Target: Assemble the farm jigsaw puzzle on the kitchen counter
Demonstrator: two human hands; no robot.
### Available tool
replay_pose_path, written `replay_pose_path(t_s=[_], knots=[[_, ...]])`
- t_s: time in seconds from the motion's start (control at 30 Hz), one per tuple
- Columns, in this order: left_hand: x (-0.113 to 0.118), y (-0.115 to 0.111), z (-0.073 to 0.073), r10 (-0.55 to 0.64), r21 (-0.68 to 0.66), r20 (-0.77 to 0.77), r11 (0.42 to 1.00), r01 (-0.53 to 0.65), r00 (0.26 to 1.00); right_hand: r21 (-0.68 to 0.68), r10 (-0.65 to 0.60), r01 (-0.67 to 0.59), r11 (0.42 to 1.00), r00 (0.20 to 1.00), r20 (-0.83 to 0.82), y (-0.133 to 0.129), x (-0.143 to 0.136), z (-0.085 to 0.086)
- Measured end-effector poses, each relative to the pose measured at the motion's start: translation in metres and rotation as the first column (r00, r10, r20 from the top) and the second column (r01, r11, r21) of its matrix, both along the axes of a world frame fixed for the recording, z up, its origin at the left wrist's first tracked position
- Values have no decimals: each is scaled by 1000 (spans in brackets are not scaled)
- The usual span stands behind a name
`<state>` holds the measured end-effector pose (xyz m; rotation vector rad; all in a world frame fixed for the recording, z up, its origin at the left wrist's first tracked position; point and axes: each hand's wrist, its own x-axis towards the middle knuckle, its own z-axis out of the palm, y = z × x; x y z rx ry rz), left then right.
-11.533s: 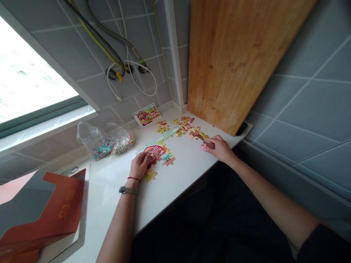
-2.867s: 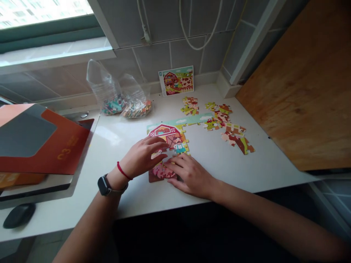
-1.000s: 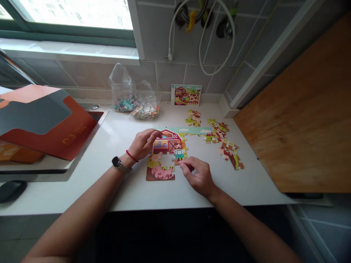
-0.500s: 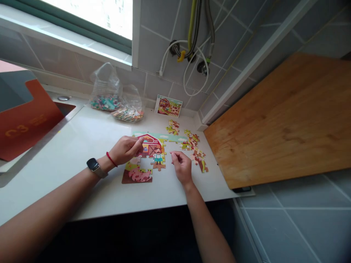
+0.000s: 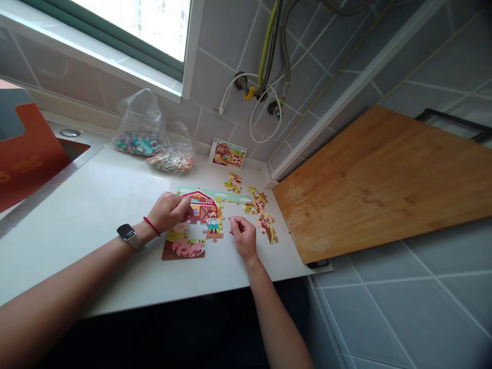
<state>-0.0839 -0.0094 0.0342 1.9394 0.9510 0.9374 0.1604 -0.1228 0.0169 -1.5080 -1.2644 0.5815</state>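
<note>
A partly joined farm puzzle [image 5: 188, 248] lies on the white counter, showing a red barn, a farmer and a pink pig. My left hand [image 5: 169, 211] rests over its left part with fingers curled; what they may hold is hidden. My right hand [image 5: 243, 234] is closed just right of the farmer piece [image 5: 212, 223], thumb against the fingers, and any object in it is too small to make out. Loose puzzle pieces [image 5: 266, 225] lie beyond my right hand, and more pieces [image 5: 232, 182] sit farther back.
The picture card [image 5: 227, 154] leans at the back wall. Two clear bags of pieces [image 5: 139, 142] [image 5: 172, 160] stand at the back left. An orange box [image 5: 34, 148] is at the far left. A wooden board [image 5: 384, 189] borders the counter's right side.
The view has shifted, so the counter and the things on it appear slightly farther left. Both hands keep nearly the same pose and place over the counter.
</note>
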Motion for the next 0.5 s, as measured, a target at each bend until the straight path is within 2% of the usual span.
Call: replay_pose_path(t_s=[0.27,0.5], knots=[[2,2,-6,-24,85,-28,996,27,999,-15,13,-13,1000,1000,7,1,0,-1],[5,1,-2,-182,145,-89,970,193,979,-41,19,-18,999,1000,11,1,-1,-1]])
